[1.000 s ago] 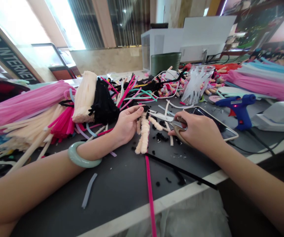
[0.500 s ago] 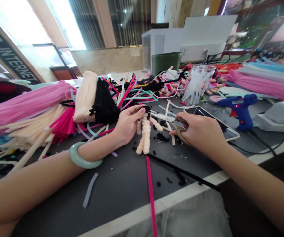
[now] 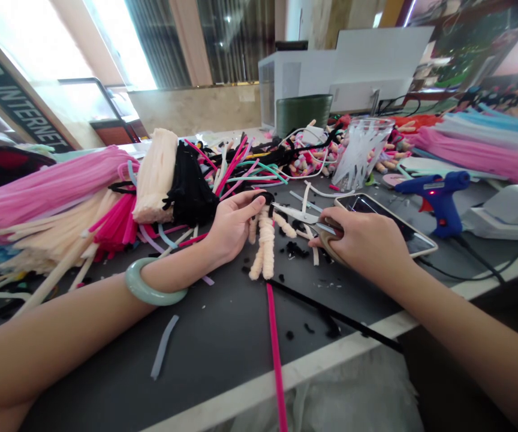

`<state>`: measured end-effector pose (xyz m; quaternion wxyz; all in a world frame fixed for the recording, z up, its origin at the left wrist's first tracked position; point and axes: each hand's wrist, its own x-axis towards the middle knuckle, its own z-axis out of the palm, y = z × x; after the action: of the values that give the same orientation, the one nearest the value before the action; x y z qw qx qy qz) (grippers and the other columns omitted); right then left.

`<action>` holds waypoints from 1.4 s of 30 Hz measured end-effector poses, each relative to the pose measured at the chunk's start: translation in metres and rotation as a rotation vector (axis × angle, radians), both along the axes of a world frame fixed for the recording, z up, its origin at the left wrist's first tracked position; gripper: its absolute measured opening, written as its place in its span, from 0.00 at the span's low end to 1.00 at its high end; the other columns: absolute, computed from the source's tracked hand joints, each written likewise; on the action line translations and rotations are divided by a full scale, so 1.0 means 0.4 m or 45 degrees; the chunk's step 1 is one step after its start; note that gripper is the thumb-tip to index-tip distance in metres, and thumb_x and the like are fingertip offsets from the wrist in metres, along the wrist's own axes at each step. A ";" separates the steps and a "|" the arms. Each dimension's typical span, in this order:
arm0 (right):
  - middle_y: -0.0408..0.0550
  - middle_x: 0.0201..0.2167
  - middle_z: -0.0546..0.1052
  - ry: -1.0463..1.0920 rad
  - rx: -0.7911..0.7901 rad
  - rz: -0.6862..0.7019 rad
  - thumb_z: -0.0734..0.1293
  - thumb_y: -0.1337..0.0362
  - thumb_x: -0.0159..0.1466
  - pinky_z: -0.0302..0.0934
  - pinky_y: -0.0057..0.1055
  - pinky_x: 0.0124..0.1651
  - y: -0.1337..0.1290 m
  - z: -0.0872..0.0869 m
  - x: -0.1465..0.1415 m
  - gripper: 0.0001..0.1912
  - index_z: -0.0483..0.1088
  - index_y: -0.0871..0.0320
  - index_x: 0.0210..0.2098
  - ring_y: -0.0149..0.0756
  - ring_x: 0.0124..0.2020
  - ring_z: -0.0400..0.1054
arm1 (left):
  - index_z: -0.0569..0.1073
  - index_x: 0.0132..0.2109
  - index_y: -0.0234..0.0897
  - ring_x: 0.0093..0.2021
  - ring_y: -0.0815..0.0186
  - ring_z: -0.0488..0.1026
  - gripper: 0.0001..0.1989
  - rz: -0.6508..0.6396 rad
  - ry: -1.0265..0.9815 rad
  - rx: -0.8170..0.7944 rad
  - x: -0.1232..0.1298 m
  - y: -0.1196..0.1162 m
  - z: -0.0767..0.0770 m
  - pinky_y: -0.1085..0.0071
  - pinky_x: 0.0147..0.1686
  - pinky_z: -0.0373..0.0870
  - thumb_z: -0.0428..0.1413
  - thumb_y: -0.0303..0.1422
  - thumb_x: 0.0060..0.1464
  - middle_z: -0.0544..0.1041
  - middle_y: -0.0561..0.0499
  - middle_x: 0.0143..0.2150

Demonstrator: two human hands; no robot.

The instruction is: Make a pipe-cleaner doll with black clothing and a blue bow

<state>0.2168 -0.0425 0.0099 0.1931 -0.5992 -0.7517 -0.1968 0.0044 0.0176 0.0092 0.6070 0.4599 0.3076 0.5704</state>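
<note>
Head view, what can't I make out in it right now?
All in the head view:
Cream figure: its black top is partly hidden by the left hand.
Scissors: part of the handles is hidden by the right hand.
Pink strip: lower end cut off by the bottom edge.
Phone: near side partly hidden behind the right hand.
Far-right pile: pieces too blurred to tell.

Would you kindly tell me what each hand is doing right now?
Left hand: closed, holding the doll by its black top.
Right hand: closed on the scissors.
</note>
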 end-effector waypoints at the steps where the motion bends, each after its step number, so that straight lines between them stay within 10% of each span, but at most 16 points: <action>1: 0.47 0.22 0.78 0.005 -0.006 0.008 0.64 0.52 0.59 0.47 0.30 0.25 -0.001 0.001 0.000 0.15 0.74 0.55 0.38 0.42 0.25 0.72 | 0.77 0.37 0.30 0.25 0.70 0.74 0.11 -0.006 -0.001 0.001 0.000 0.000 0.000 0.76 0.23 0.71 0.65 0.28 0.43 0.76 0.52 0.26; 7: 0.48 0.23 0.78 -0.002 0.004 0.031 0.63 0.52 0.61 0.47 0.31 0.25 -0.005 0.005 -0.002 0.15 0.74 0.56 0.37 0.42 0.25 0.72 | 0.76 0.40 0.30 0.15 0.74 0.66 0.15 -0.061 0.035 -0.003 -0.003 0.001 0.001 0.76 0.10 0.59 0.65 0.32 0.43 0.74 0.54 0.25; 42: 0.43 0.28 0.77 0.095 -0.037 -0.015 0.67 0.50 0.57 0.49 0.29 0.26 0.000 0.010 -0.004 0.16 0.71 0.53 0.40 0.39 0.29 0.72 | 0.75 0.38 0.30 0.18 0.72 0.69 0.06 -0.070 -0.007 -0.049 0.001 0.000 0.002 0.72 0.24 0.73 0.59 0.28 0.51 0.74 0.52 0.25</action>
<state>0.2152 -0.0423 0.0141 0.2111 -0.6131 -0.7432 -0.1646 0.0049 0.0177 0.0099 0.6320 0.4549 0.3040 0.5489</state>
